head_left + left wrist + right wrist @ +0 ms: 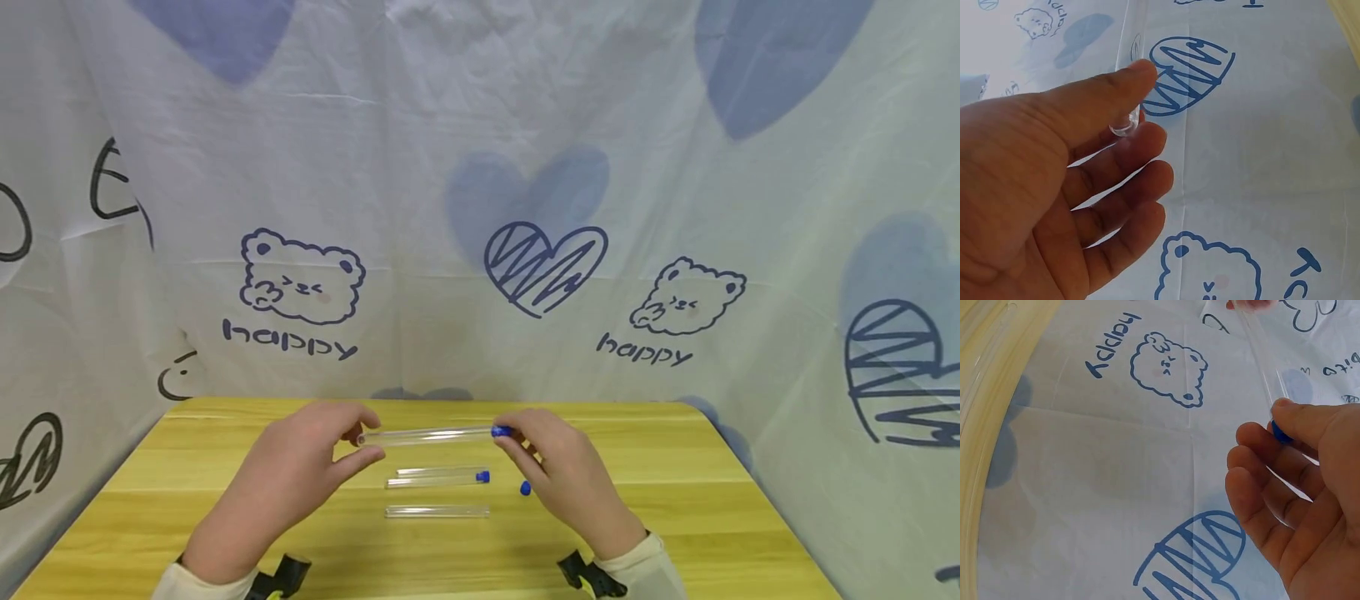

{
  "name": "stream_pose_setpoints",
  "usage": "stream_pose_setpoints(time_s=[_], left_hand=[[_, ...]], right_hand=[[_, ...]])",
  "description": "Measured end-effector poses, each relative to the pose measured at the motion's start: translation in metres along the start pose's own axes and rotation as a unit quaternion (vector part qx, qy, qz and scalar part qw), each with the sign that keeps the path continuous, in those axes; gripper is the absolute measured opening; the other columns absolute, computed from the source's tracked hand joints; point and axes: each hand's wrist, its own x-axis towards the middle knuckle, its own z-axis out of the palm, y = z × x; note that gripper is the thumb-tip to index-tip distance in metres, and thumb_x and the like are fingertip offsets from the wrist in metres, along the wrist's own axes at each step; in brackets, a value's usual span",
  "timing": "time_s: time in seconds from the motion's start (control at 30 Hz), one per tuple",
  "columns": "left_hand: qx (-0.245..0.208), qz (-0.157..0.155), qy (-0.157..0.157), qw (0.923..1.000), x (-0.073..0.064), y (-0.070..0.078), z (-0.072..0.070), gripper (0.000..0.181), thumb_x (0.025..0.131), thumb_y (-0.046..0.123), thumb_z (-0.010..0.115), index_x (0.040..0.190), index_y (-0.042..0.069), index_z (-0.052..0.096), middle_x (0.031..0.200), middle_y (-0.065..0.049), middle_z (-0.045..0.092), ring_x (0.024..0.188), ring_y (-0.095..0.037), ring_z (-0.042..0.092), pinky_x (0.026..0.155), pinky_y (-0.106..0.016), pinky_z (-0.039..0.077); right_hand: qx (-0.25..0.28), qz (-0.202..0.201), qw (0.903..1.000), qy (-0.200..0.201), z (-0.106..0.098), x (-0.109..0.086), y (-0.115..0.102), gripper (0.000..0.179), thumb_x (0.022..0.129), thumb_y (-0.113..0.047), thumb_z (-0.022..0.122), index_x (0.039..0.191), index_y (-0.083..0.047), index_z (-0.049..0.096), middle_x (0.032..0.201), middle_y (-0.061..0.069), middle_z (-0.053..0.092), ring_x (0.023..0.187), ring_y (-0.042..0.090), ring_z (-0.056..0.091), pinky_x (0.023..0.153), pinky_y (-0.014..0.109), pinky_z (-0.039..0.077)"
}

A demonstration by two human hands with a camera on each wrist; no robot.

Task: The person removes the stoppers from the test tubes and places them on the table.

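Observation:
A clear test tube (431,436) is held level above the table between the two hands. My left hand (296,467) pinches its rounded end between thumb and fingers; in the left wrist view that tube end (1124,128) pokes out below the thumb. At the other end, my right hand (570,475) pinches a blue cap (501,432) with thumb and forefinger. The cap sits at the tube's mouth; how far in it is I cannot tell. In the right wrist view the blue cap (1280,432) shows partly behind the thumb, the other fingers loosely bent.
On the wooden table (360,550), below the held tube, lies a test tube with a blue stopper (482,477). Another clear tube (420,472) lies just behind it, and an uncapped tube (437,512) nearer me. A loose blue cap (525,488) is beside my right hand. Printed cloth (420,333) hangs behind.

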Motion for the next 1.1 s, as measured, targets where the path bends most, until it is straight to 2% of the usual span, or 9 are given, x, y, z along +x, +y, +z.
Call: stream_pose_setpoints(time_s=[0.17,0.37,0.47,0.7,0.83,1.1], left_hand=[[0.001,0.003,0.000,1.0000,0.002,-0.001,0.002,0.017,0.087,0.032,0.085,0.093,0.027,0.070,0.087,0.016,0.066,0.079,-0.005,0.060,0.067,-0.032,0.052],[0.001,0.003,-0.010,0.9999,0.004,-0.004,0.009,0.016,0.088,0.032,0.084,0.093,0.026,0.070,0.085,0.017,0.065,0.077,-0.004,0.059,0.067,-0.031,0.051],[0.002,0.004,-0.004,1.0000,0.004,-0.005,0.010,0.016,0.087,0.031,0.085,0.092,0.026,0.071,0.084,0.017,0.065,0.076,-0.004,0.058,0.066,-0.030,0.051],[0.016,0.026,0.025,0.9992,0.003,-0.003,0.011,0.016,0.084,0.031,0.087,0.087,0.029,0.072,0.080,0.021,0.066,0.071,0.000,0.058,0.060,-0.026,0.048],[0.030,0.039,0.040,0.9980,0.003,-0.001,0.012,0.018,0.082,0.031,0.089,0.083,0.029,0.071,0.077,0.021,0.065,0.068,0.001,0.057,0.058,-0.023,0.046],[0.039,0.045,0.052,0.9969,0.002,0.001,0.014,0.020,0.081,0.031,0.090,0.082,0.029,0.071,0.076,0.021,0.064,0.067,0.002,0.056,0.057,-0.022,0.045]], right_hand=[[0.015,0.032,0.9993,-0.015,0.000,0.001,-0.002,0.014,0.098,-0.016,0.074,0.111,-0.016,0.071,0.095,-0.009,0.068,0.080,0.001,0.059,0.067,0.017,0.054],[0.023,0.072,0.9967,-0.030,0.001,0.001,-0.004,0.014,0.096,-0.018,0.076,0.109,-0.016,0.071,0.093,-0.010,0.068,0.079,0.001,0.060,0.068,0.018,0.055],[0.002,0.063,0.9976,-0.029,0.002,0.001,-0.003,0.012,0.096,-0.020,0.077,0.106,-0.017,0.071,0.093,-0.010,0.069,0.080,0.001,0.061,0.067,0.018,0.055],[-0.073,0.011,0.9972,-0.001,0.003,0.000,0.002,0.012,0.094,-0.025,0.079,0.103,-0.020,0.074,0.095,-0.010,0.072,0.082,0.001,0.065,0.068,0.022,0.056],[-0.075,0.009,0.9971,0.007,0.003,-0.001,0.002,0.013,0.092,-0.023,0.081,0.102,-0.019,0.074,0.093,-0.010,0.072,0.080,0.002,0.065,0.067,0.022,0.056],[-0.062,0.026,0.9977,-0.002,0.003,-0.001,0.002,0.013,0.092,-0.022,0.081,0.102,-0.019,0.073,0.092,-0.009,0.071,0.078,0.001,0.062,0.063,0.020,0.053]])
